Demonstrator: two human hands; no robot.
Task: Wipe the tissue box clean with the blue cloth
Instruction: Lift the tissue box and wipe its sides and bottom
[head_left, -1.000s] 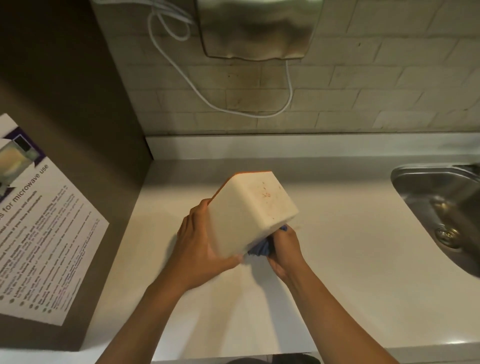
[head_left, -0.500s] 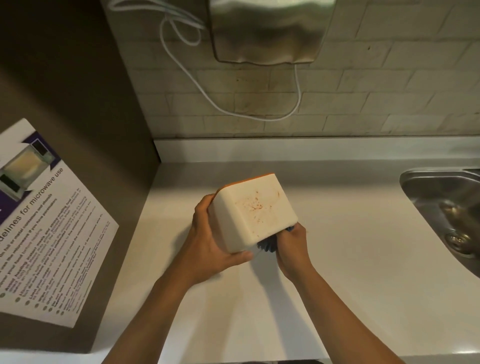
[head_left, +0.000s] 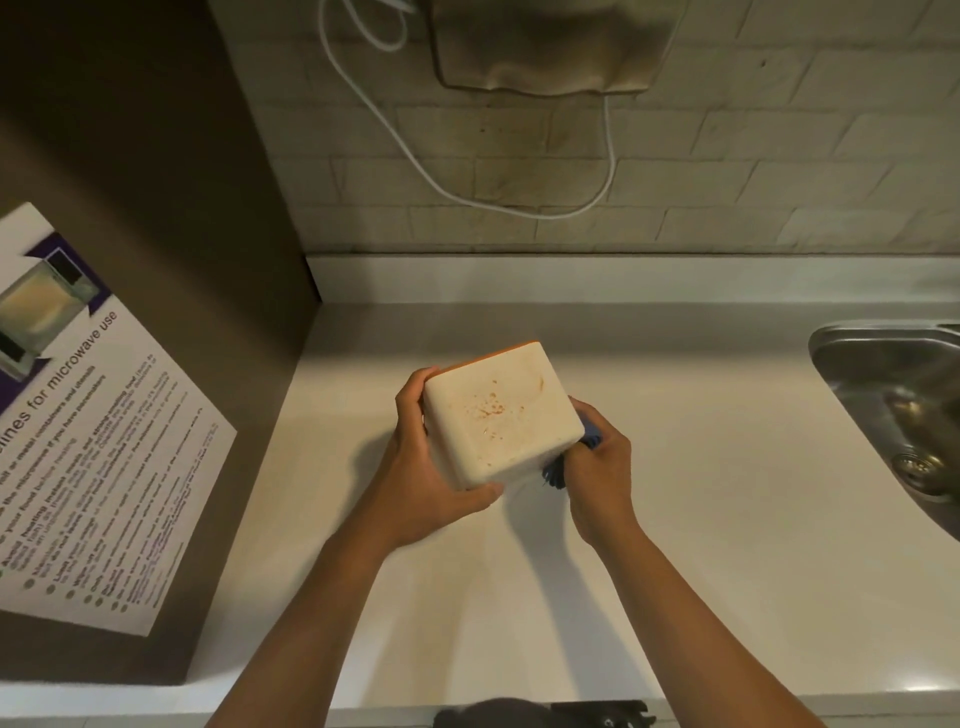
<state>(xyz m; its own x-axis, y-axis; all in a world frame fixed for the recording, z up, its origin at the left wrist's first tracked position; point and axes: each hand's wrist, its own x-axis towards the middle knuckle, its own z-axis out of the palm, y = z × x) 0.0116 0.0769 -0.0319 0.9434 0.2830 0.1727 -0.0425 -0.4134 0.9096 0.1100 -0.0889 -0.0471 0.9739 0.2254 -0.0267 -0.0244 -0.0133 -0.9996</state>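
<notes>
Tissue box (head_left: 501, 415) held above countertop (head_left: 701, 493) by left hand (head_left: 421, 483).

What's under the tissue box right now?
The blue cloth, gripped by the right hand, pokes out beneath the tissue box; the left hand holds the box. The underside is hidden.

Pale countertop (head_left: 727, 519) meets a tiled wall (head_left: 779, 156), steel sink (head_left: 883, 374) at right.

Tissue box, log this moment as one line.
left hand holds box | right hand presses cloth on its side | facing side has orange specks
</notes>
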